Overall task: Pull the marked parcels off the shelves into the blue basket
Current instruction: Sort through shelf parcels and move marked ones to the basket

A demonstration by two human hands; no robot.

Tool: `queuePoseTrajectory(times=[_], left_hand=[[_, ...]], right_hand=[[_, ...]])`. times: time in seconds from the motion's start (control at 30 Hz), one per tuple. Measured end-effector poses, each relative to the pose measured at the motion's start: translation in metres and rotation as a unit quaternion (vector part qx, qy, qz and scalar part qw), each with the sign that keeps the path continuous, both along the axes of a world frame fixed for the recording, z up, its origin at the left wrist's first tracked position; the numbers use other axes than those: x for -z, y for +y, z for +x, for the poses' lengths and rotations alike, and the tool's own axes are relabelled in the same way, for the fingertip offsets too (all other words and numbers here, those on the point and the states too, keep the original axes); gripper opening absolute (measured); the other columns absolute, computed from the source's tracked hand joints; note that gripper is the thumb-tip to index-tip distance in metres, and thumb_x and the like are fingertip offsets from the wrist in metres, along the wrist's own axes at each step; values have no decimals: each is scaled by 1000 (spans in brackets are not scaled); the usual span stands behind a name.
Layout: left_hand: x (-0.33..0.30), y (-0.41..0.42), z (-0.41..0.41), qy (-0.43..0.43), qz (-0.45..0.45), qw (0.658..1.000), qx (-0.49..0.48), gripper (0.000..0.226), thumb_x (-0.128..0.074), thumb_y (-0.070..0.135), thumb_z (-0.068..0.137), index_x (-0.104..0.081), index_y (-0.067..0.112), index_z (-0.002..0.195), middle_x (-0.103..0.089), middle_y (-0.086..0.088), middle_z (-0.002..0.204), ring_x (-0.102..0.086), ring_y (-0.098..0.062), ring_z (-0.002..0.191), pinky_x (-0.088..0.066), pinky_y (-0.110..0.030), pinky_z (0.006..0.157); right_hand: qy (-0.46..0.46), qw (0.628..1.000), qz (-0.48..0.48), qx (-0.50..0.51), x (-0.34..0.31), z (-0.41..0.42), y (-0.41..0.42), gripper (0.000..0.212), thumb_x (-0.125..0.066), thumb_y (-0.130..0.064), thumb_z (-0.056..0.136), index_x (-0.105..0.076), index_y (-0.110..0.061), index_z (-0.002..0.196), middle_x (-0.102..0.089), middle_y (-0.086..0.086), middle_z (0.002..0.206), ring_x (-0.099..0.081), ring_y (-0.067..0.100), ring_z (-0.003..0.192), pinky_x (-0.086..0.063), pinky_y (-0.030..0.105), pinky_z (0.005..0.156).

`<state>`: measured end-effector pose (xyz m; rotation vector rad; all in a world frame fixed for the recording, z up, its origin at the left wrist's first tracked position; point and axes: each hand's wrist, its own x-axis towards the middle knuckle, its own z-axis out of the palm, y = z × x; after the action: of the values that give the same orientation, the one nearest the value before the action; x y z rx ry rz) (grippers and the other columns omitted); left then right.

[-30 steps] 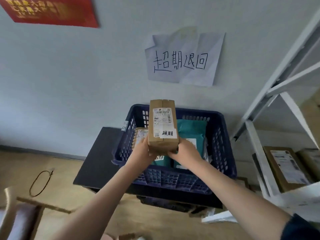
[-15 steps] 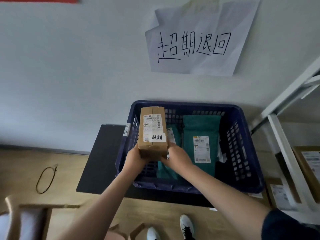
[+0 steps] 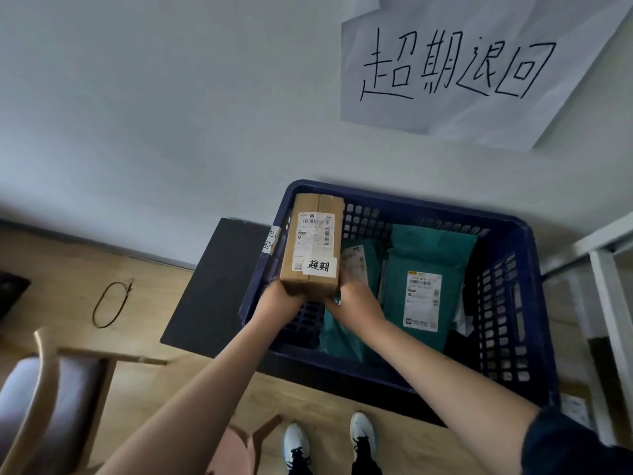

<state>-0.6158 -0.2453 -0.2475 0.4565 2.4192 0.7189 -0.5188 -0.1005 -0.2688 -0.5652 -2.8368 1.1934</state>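
Your two hands hold one brown cardboard parcel [image 3: 313, 246] at the centre of the frame, over the left end of the blue basket [image 3: 507, 296]. Your left hand [image 3: 282, 301] grips its near left corner and your right hand [image 3: 358, 299] grips its near right corner, fingers curled under the box's near end. The parcel carries one printed shipping label and one white sticker [image 3: 320, 266] with two handwritten characters at its near end.

Inside the basket you can count two teal mailer bags: a large one [image 3: 428, 286] toward the right, bearing one white label, and a second one [image 3: 342, 334] lying under your right wrist. One pale labelled packet [image 3: 354, 260] shows just right of the box, partly hidden.

The basket rests on a black surface [image 3: 209, 286] against the white wall. One paper sign [image 3: 472, 66] with four handwritten characters hangs at the upper right. One loop of cord [image 3: 111, 305] lies on the wooden floor at the left, one chair [image 3: 51, 399] stands at the lower left, and your two white shoes [image 3: 329, 440] show at the bottom. A white shelf frame [image 3: 606, 269] runs along the right edge.
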Motion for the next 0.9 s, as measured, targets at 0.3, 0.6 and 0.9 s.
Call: queuePoseTrajectory(times=[0.3,0.6,0.9], left_hand=[[-2,-11,8,8,-74,996,53,30,-57,37,91,-61,15,110,-67,-1,94,-61,-16,82,-55,-36,75],[-44,-16,23,176,20,967,185,29,-58,32,93,-60,23,121,-65,7,113,-61,-14,97,-54,-35,77],[-58,-2,29,229,100,944,216,23,-57,32,92,-62,26,114,-67,9,103,-66,-9,84,-58,-35,69]], right_hand=[[-53,997,40,-25,-2,-3,4,66,-70,-40,86,-39,-27,142,-56,-3,133,-60,19,115,-56,41,87],[-72,992,106,-8,-44,24,30,78,-67,-37,92,-28,-16,156,-47,4,148,-57,22,120,-52,39,96],[-48,981,165,89,-79,85,44,61,-62,-42,94,-45,-16,146,-56,-1,136,-61,16,106,-54,34,84]])
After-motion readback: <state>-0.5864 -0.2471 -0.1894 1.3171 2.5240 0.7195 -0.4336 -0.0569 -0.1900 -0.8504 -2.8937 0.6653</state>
